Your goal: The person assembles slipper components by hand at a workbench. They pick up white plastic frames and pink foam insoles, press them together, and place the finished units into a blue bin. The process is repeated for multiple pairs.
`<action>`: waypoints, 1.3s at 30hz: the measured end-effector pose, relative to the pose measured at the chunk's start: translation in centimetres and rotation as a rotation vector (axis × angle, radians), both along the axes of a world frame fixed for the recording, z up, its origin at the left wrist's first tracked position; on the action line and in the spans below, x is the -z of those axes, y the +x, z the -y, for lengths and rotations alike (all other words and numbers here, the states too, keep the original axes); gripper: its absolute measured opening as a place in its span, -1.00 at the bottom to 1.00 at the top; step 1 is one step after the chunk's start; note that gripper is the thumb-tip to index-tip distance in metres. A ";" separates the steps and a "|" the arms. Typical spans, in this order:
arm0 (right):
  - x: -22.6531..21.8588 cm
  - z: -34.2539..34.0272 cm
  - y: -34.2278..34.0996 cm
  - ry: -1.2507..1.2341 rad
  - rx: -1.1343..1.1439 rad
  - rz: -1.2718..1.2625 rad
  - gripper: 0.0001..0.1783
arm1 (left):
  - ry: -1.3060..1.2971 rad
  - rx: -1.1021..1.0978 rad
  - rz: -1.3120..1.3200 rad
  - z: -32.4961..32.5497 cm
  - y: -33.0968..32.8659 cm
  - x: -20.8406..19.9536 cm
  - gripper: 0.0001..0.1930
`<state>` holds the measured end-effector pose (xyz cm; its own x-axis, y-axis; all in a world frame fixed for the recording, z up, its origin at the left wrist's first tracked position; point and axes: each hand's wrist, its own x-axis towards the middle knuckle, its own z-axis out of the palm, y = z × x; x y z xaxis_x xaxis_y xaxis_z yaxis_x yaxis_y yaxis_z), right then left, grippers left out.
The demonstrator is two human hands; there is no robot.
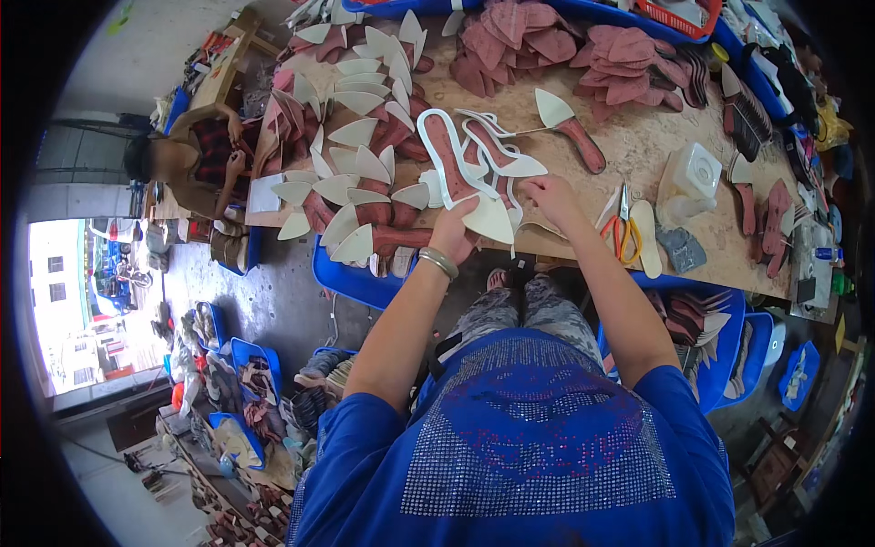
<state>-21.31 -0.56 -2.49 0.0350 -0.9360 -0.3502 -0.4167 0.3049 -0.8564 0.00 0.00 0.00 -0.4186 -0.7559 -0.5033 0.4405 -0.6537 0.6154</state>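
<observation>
White-rimmed insole (441, 139) in the left hand's grip (453, 232), rounded end beyond

From head height, the fisheye looks steeply down, close over the rhinestone-studded T-shirt (547, 447), facing across the wooden workbench (652, 141) from its near edge.

At mid-frame, your bare left hand (453, 235) holds a dark-red, white-edged insole (447, 150) with a cream pointed tip. Your bare right hand (553, 202) is right of it; orange-handled metal scissors (627, 228) lie farther right.
</observation>
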 end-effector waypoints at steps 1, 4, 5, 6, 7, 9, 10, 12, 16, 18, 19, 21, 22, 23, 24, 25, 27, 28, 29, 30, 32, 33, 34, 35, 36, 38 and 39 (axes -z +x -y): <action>-0.8 -0.2 -0.2 0.072 -0.004 0.102 -0.64 | 0.002 -0.029 0.032 -0.6 -0.8 -0.6 -0.57; -3.0 -2.8 2.9 0.233 0.040 0.532 -0.63 | -0.027 -0.017 0.095 -3.2 1.5 -3.3 -0.61; -3.7 -3.5 2.8 0.266 0.062 0.651 -0.63 | -0.053 -0.003 0.066 -3.9 1.3 -3.4 -0.61; -4.9 -4.4 3.1 0.259 0.066 0.640 -0.67 | -0.066 -0.014 0.046 -4.6 0.9 -3.5 -0.62; -5.9 -5.0 3.9 0.246 0.073 0.643 -0.70 | -0.058 -0.036 0.024 -4.9 0.9 -3.5 -0.62; -6.3 -6.2 5.0 0.093 0.077 0.458 -0.73 | -0.043 -0.074 -0.021 -5.5 0.5 -3.7 -0.63; -5.6 -6.8 5.4 -0.046 0.074 0.269 -0.73 | -0.051 -0.087 -0.019 -5.8 0.0 -3.9 -0.64; -5.7 -7.0 5.5 -0.122 0.063 0.140 -0.75 | -0.067 -0.116 -0.014 -6.5 -0.7 -4.4 -0.64; -8.2 -8.6 4.6 0.149 0.086 0.695 -0.70 | -0.077 -0.047 -0.003 -7.4 -0.1 -4.8 -0.65; -9.5 -9.3 3.7 0.267 0.114 0.809 -0.72 | -0.108 0.006 0.013 -7.4 -0.3 -6.3 -0.65; -8.7 -9.4 3.1 0.282 0.121 0.843 -0.73 | -0.115 0.023 0.026 -7.4 -0.2 -6.4 -0.64; -7.2 -9.3 2.5 0.316 0.132 0.912 -0.73 | -0.126 0.054 0.053 -7.4 -0.1 -6.2 -0.63; -7.2 -9.4 2.6 0.296 0.150 0.863 -0.73 | -0.154 0.065 0.073 -7.5 -0.1 -6.2 -0.62; -7.2 -9.8 2.8 0.276 0.167 0.812 -0.73 | -0.181 0.075 0.093 -7.6 -0.1 -6.2 -0.61; -7.6 -9.9 3.0 0.253 0.179 0.762 -0.72 | -0.213 0.082 0.115 -7.6 -0.1 -6.3 -0.60; -7.3 -10.2 3.3 0.099 0.187 0.615 -0.71 | -0.317 0.137 0.202 -7.7 0.1 -6.2 -0.60; -5.8 -10.7 4.2 -0.211 0.191 0.322 -0.68 | -0.528 0.238 0.384 -7.5 1.0 -6.2 -0.58; -5.2 -10.8 4.3 -0.262 0.199 0.322 -0.68 | -0.479 0.115 0.256 -6.8 0.9 -7.3 -0.49; -4.6 -10.9 4.2 -0.274 0.171 0.299 -0.68 | -0.432 -0.009 0.126 -5.7 0.5 -8.4 -0.39; -3.9 -11.1 4.1 -0.284 0.138 0.278 -0.69 | -0.382 -0.136 -0.005 -4.7 0.3 -9.7 -0.28; -5.6 -11.7 5.3 -0.318 0.044 0.256 -0.70 | -0.356 -0.097 -0.063 -3.1 1.0 -12.2 -0.16; -7.0 -12.0 5.9 -0.225 0.013 0.306 -0.70 | -0.351 -0.088 -0.092 -2.4 2.0 -13.1 -0.10; -8.2 -12.2 6.3 -0.133 -0.031 0.354 -0.70 | -0.413 -0.013 -0.049 -1.9 3.7 -12.0 -0.14; -8.8 -12.0 6.4 -0.044 -0.074 0.394 -0.69 | -0.374 -0.011 0.107 -2.1 3.7 -13.0 -0.21; -8.6 -11.8 5.8 -0.001 -0.146 0.416 -0.69 | -0.448 0.073 0.412 -2.9 3.8 -16.1 -0.29; -9.8 -10.6 5.3 -0.067 -0.318 0.327 -0.70 | -1.062 0.010 0.966 -2.8 3.9 -13.6 -0.51; -8.9 -9.3 4.7 -0.278 -0.417 0.203 -0.73 | -1.293 -0.118 1.285 -2.6 3.6 -12.4 -0.61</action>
<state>-16.61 8.73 6.40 0.4642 -0.8849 -0.0386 -0.2716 -0.1007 -0.9571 3.63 2.64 12.40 -0.2102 -0.8807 0.4246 -0.6562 0.4490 0.6064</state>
